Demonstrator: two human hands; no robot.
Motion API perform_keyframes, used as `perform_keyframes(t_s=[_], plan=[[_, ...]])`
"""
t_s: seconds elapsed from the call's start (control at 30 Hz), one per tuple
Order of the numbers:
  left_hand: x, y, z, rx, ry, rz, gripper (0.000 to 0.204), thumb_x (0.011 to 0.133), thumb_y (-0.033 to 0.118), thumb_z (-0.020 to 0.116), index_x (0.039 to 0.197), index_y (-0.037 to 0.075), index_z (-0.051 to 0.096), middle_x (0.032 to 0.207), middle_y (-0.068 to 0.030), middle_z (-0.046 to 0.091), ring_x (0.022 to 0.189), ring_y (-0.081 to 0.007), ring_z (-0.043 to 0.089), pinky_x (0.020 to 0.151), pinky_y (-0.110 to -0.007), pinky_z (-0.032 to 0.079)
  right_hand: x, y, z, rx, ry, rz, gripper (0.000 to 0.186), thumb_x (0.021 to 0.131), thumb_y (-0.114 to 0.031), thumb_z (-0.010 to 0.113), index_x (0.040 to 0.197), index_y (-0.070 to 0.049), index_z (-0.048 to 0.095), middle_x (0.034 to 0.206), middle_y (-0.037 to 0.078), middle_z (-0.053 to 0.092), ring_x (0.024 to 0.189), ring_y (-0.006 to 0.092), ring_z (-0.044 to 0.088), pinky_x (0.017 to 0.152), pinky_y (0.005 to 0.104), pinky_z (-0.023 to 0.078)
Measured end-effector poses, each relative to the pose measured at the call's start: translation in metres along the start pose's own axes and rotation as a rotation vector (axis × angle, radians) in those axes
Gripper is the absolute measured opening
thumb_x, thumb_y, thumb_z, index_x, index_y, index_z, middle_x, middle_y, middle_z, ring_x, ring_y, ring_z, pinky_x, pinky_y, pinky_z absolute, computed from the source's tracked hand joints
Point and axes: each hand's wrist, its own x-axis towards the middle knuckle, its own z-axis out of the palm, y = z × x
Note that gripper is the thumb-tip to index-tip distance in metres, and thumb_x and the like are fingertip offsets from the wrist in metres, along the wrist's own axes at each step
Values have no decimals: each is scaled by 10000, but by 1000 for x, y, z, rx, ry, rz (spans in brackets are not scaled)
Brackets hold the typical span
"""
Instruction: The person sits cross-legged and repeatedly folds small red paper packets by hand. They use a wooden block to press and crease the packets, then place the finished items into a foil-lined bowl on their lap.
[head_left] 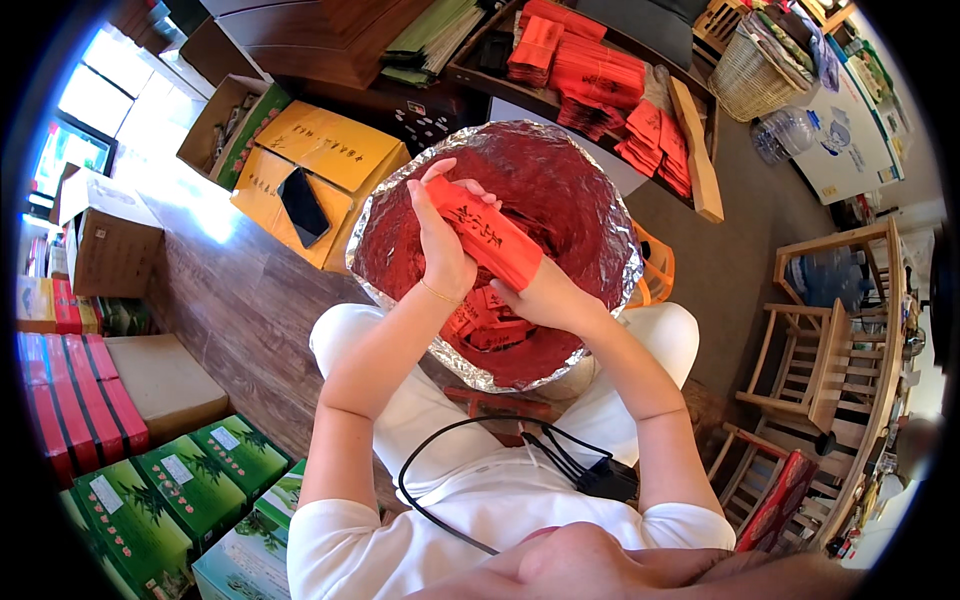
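Observation:
Above a large round foil-rimmed basin [400,285] with a red inside, I hold a flat red packet [490,235] with black writing, tilted down to the right. My left hand [447,235] is closed round its upper left end, thumb along the near side and fingertips showing beyond it. At the lower right end, my right hand [555,297] grips the packet; most of its fingers are hidden by the red sheet. Several small red wrapped pieces [490,322] with black marks lie in the bottom of the basin, below my hands.
Ahead right, a tray holds stacks of red packets [600,75] and a wooden bar [697,150]. A phone [303,207] lies on a yellow carton [320,150]. Green boxes [190,480] stand near left, wooden racks [800,350] at right. An orange basket-like thing [655,265] touches the basin's right side.

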Motion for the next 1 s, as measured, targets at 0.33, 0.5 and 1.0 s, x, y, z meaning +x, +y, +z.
perform_keyframes(t_s=[0.33, 0.5, 1.0], plan=[[-6, -11, 0, -16, 83, -32, 518, 991, 531, 358, 1319, 137, 431, 952, -83, 583, 883, -239, 600, 871, -447, 516, -7, -14, -15, -2, -31, 30, 558, 789, -1, 622, 1321, -39, 458, 1253, 212, 532, 1165, 410, 494, 984, 426, 426], [20, 10, -22, -50, 199, 31, 501, 1009, 502, 296, 1243, 104, 489, 913, -90, 567, 853, -259, 583, 901, -452, 503, -18, -17, -93, 303, -57, 126, 444, 857, -40, 601, 1295, -15, 534, 1291, 162, 570, 1191, 244, 550, 996, 352, 434], [30, 20, -26, -68, 82, 137, 457, 1020, 455, 279, 1175, 75, 479, 968, -125, 621, 930, -304, 632, 882, -439, 505, -17, 242, -304, -494, 600, 1036, 540, 718, -181, 729, 1185, 22, 549, 980, 152, 654, 844, 227, 637, 677, 364, 501]])
